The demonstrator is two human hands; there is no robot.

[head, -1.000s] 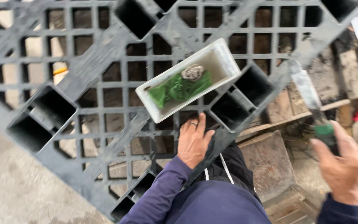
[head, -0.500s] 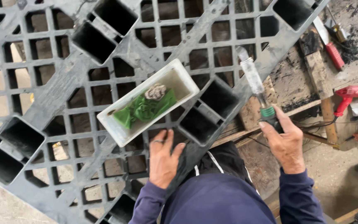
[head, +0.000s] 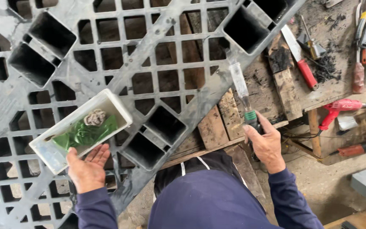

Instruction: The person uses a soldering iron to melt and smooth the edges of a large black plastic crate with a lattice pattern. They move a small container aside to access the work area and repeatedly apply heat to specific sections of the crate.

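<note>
The left hand [head: 87,167] lies open, palm up, just under the white tray [head: 85,129] on the grey pallet [head: 166,51]. The right hand [head: 265,142] grips a clear-tipped tool [head: 243,95], pointing at the pallet. It looks like pallet fixing; the tip needs careful aim

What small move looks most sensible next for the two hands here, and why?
Probably bring the left hand up onto the white tray to steady it. That hand lies open, palm up, right at the tray's near edge on the grey pallet, while the right hand already grips a clear-tipped tool pointed at the pallet.
</note>
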